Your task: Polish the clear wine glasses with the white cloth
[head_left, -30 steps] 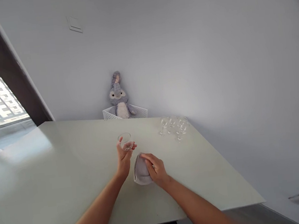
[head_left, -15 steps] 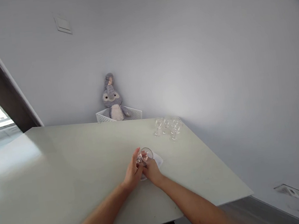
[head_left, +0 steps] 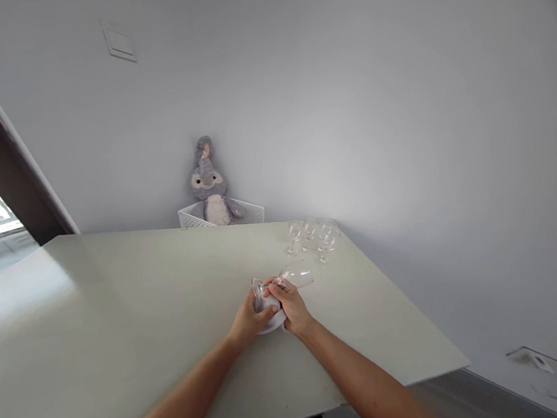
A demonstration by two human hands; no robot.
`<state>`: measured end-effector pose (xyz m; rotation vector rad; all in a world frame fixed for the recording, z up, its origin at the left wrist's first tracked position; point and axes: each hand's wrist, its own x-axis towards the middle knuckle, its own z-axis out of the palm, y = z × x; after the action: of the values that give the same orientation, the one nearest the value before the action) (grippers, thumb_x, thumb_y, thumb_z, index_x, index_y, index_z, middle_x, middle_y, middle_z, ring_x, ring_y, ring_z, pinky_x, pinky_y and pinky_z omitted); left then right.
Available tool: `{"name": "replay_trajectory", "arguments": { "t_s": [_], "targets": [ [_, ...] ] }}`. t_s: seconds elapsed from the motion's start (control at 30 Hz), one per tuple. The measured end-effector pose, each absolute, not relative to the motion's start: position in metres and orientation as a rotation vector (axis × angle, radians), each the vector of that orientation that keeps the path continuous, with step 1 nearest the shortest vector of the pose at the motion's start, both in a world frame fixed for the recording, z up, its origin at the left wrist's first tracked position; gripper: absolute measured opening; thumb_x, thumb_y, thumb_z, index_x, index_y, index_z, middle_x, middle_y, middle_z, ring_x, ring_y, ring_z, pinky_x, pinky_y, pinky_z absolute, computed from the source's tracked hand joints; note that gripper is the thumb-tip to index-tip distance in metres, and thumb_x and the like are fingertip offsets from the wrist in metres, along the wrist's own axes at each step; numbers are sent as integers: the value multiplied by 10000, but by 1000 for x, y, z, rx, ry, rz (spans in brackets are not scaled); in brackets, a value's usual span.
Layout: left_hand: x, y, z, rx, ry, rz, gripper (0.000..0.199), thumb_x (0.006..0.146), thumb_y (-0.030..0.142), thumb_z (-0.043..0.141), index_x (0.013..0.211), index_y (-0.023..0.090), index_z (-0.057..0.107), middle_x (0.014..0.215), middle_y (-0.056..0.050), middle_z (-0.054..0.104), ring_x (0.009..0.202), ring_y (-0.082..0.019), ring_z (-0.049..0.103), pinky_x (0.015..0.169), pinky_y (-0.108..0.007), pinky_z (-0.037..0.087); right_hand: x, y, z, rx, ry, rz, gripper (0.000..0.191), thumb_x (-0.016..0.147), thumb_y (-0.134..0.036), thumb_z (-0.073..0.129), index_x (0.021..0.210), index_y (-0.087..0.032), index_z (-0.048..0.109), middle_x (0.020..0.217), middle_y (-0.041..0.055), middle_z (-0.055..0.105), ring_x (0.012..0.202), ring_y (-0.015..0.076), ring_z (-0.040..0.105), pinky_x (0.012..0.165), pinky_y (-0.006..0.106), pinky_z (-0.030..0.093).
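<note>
A clear stemmed glass [head_left: 299, 274] lies sideways in my hands, its bowl pointing right and its foot toward the left. My right hand [head_left: 294, 309] is closed around the stem, close to the bowl. With the thumb across it, my left hand [head_left: 247, 321] grips a white cloth [head_left: 272, 322] against the foot end of the glass. Part of the cloth hangs beneath both hands, just above or on the table. The left fingertips are mostly hidden behind the cloth and glass.
Several clear stemmed glasses [head_left: 322, 236] stand at the table's far right corner. Behind the far edge, a grey plush toy [head_left: 209, 186] sits in a white perforated basket [head_left: 253, 213]. The pale table [head_left: 133, 306] meets the wall along its far side.
The glass has turned from its rim facing up toward me to lying sideways, bowl to the right. My right hand has shifted slightly right, and more of the white cloth shows between the hands.
</note>
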<state>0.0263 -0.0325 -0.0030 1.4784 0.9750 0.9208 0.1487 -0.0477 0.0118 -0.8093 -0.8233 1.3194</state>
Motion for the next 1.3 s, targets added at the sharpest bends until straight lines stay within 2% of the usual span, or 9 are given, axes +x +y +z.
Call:
{"name": "replay_trajectory", "arguments": {
  "t_s": [0.1, 0.17, 0.27, 0.33, 0.5, 0.6, 0.8, 1.1, 1.3],
  "targets": [
    [26, -31, -5, 1537, 966, 863, 329, 644, 214, 564, 964, 139, 568, 795, -23, 611, 703, -154, 553, 622, -239, 420, 150, -46, 11, -813, -842, 1309, 173, 641, -318, 676, 720, -179, 607, 697, -15, 584, 581, 105, 510, 557, 228, 408],
    [25, -29, -9, 1550, 1011, 804, 198, 616, 152, 491, 790, 127, 584, 614, 19, 546, 542, -110, 484, 500, -204, 356, 154, -43, 10, -856, -837, 1265, 178, 631, -316, 677, 703, -172, 602, 670, -30, 554, 461, 56, 410, 440, 195, 336],
    [23, -24, -17, 1551, 1098, 755, 186, 562, 98, 387, 636, 136, 553, 515, 39, 460, 474, -92, 416, 445, -187, 287, 164, -36, 6, -955, -818, 1210, 264, 655, -357, 642, 847, -182, 591, 566, -70, 464, 366, 24, 202, 349, 179, 195],
    [23, -22, -20, 1560, 1143, 771, 206, 536, 83, 354, 596, 143, 541, 524, 33, 462, 497, -99, 422, 450, -185, 279, 175, -29, 4, -1115, -851, 1081, 281, 676, -387, 597, 862, -177, 576, 576, -63, 474, 366, 26, 198, 348, 177, 197],
    [24, -21, -21, 1601, 1182, 778, 175, 543, 76, 347, 555, 159, 500, 536, 25, 471, 532, -111, 436, 461, -184, 280, 212, -10, -2, -1483, -922, 793, 214, 673, -366, 534, 660, -153, 554, 608, -3, 578, 373, 50, 326, 370, 198, 280],
    [24, -22, -19, 1669, 1204, 749, 172, 555, 76, 342, 552, 164, 490, 540, 25, 474, 537, -111, 441, 465, -186, 278, 238, 3, -3, -1596, -942, 728, 160, 656, -305, 533, 639, -149, 568, 610, 18, 613, 386, 69, 397, 410, 208, 335],
    [25, -25, -11, 1724, 1209, 693, 189, 567, 77, 339, 583, 165, 506, 556, 21, 492, 558, -118, 462, 472, -196, 283, 270, 26, -1, -1819, -982, 605, 147, 659, -241, 519, 751, -161, 601, 612, 7, 636, 398, 93, 488, 467, 215, 382],
    [23, -22, -16, 1673, 1176, 724, 183, 566, 82, 360, 587, 164, 523, 554, 22, 506, 548, -120, 472, 461, -191, 277, 274, 43, 0, -1892, -952, 569, 100, 685, -218, 504, 709, -163, 584, 619, 8, 645, 359, 78, 478, 449, 211, 359],
    [25, -22, -16, 1401, 1030, 745, 132, 535, 120, 398, 578, 157, 517, 499, 35, 475, 476, -103, 443, 447, -188, 291, 265, 18, 3, -1769, -946, 702, 274, 715, -289, 522, 933, -135, 583, 732, 43, 660, 389, 76, 486, 468, 223, 378]
  ]
}}
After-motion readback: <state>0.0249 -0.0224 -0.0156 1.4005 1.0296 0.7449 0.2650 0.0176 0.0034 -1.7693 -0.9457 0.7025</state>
